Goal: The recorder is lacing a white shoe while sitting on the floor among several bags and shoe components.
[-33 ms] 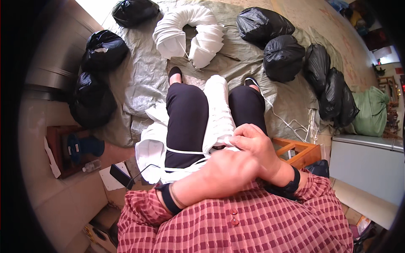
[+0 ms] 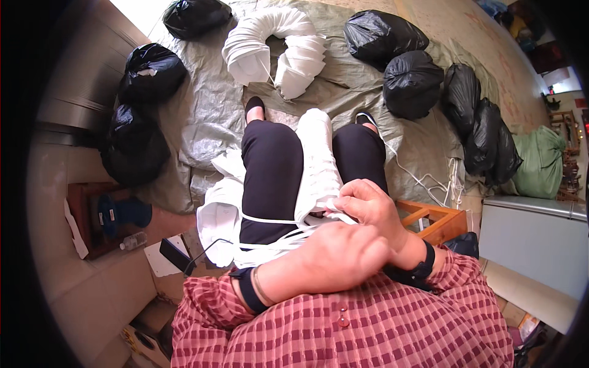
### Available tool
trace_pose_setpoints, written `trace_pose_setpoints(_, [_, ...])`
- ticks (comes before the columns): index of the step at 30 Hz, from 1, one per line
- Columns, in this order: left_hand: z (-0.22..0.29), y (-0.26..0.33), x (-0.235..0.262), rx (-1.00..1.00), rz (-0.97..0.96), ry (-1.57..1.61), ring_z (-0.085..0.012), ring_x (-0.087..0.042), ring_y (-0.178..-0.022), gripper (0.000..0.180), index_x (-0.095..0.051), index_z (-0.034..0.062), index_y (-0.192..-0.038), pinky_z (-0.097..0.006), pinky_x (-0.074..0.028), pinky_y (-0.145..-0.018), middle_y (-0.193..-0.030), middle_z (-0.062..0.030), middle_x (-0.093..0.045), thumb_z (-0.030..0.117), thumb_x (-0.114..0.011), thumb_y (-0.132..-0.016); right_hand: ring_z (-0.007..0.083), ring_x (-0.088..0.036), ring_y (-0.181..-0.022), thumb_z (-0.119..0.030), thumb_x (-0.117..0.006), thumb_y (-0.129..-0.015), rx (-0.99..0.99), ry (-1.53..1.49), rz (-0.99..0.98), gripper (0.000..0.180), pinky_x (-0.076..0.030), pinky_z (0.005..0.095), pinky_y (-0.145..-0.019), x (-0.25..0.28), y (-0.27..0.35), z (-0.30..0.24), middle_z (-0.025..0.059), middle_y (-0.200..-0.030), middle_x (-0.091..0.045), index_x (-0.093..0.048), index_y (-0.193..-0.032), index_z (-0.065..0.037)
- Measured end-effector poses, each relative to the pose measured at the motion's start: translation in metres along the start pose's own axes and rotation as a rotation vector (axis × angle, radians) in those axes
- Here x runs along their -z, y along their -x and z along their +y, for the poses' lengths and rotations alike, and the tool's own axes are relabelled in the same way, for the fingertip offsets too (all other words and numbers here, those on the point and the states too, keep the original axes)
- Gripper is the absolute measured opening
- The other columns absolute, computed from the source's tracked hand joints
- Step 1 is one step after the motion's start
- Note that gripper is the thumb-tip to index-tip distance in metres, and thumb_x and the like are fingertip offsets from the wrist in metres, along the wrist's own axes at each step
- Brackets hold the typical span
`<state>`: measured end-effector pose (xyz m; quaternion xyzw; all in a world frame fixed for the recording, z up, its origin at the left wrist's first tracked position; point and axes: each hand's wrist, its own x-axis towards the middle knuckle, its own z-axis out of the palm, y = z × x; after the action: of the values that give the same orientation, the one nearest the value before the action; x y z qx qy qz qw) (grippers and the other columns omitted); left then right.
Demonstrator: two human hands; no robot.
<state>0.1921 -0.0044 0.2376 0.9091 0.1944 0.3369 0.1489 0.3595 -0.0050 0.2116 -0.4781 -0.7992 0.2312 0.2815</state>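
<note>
I sit with a long stack of white folded sheets (image 2: 319, 159) lying between my knees on black trousers. White cord (image 2: 270, 219) runs across my left thigh and around the stack's near end. My left hand (image 2: 334, 257) is closed over several strands of this cord, just in front of my checked shirt. Touching it from behind, my right hand (image 2: 368, 205) pinches the cord at the end of the stack. Both wrists wear black bands. More white sheets (image 2: 221, 214) hang off my left thigh.
A curved pile of white sheets (image 2: 276, 46) lies on a grey tarp (image 2: 208, 110) ahead. Black bin bags (image 2: 411, 83) ring the tarp, with a green sack (image 2: 543, 162) at right. A wooden stool (image 2: 435, 221), a white cabinet (image 2: 534, 239), a plastic bottle (image 2: 132, 241) and a black phone (image 2: 175, 254) are close by.
</note>
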Motion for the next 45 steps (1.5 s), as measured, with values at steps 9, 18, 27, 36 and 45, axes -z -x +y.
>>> trace_pose_setpoints(9, [-0.021, 0.004, 0.032, 0.211, 0.228, 0.396, -0.0245, -0.062, -0.056, 0.026, -0.056, 0.0030, -0.095, -0.035, -0.049, -0.049, -0.072, -0.0088, -0.064, 0.013, -0.079, -0.088, 0.0271, -0.069, -0.095, -0.011, -0.067, -0.084, 0.282, 0.415, -0.057, 0.022, -0.060, 0.0353, -0.079, 0.063, 0.005, -0.020, 0.0119, -0.108, -0.063, -0.061, -0.103, -0.002])
trace_pose_setpoints(18, [-0.043, 0.036, 0.021, 0.463, 0.013, 0.285, -0.0276, -0.063, -0.076, 0.044, -0.063, -0.0024, -0.113, -0.037, -0.050, -0.063, -0.097, -0.0153, -0.062, 0.040, -0.063, -0.100, 0.0318, -0.065, -0.081, -0.013, -0.070, -0.089, -0.042, -0.231, -0.405, 0.011, -0.053, 0.0409, -0.073, 0.103, 0.001, -0.007, 0.0115, -0.088, -0.062, -0.063, -0.089, -0.004])
trace_pose_setpoints(27, [-0.058, 0.055, 0.007, 0.324, -0.274, -0.151, -0.0234, -0.059, -0.083, 0.048, -0.062, 0.0083, -0.127, -0.036, -0.048, -0.066, -0.098, -0.0075, -0.057, 0.012, -0.065, -0.079, 0.0334, -0.066, -0.087, -0.014, -0.071, -0.090, -0.151, -0.140, -0.238, 0.020, -0.054, 0.0420, -0.076, 0.013, -0.031, 0.022, 0.0119, -0.098, -0.063, -0.063, -0.107, -0.006])
trace_pose_setpoints(36, [-0.063, 0.051, 0.009, 0.366, -0.323, -0.079, -0.0237, -0.060, -0.082, 0.054, -0.065, 0.0144, -0.127, -0.038, -0.048, -0.067, -0.095, -0.0060, -0.057, 0.004, -0.073, -0.075, 0.0258, -0.064, -0.084, -0.007, -0.073, -0.090, -0.239, -0.506, -0.235, 0.016, -0.052, 0.0356, -0.074, 0.016, -0.013, 0.044, 0.0093, -0.092, -0.064, -0.066, -0.104, -0.003])
trace_pose_setpoints(45, [-0.082, 0.038, 0.003, 0.629, 0.042, 0.191, -0.0283, -0.065, -0.070, 0.033, -0.067, 0.0010, -0.118, -0.036, -0.053, -0.060, -0.094, -0.0137, -0.064, -0.006, -0.068, -0.086, 0.0277, -0.066, -0.081, -0.002, -0.069, -0.091, -0.362, -0.406, 0.022, 0.012, -0.054, 0.0353, -0.073, 0.001, -0.038, 0.043, 0.0130, -0.093, -0.065, -0.064, -0.102, -0.001])
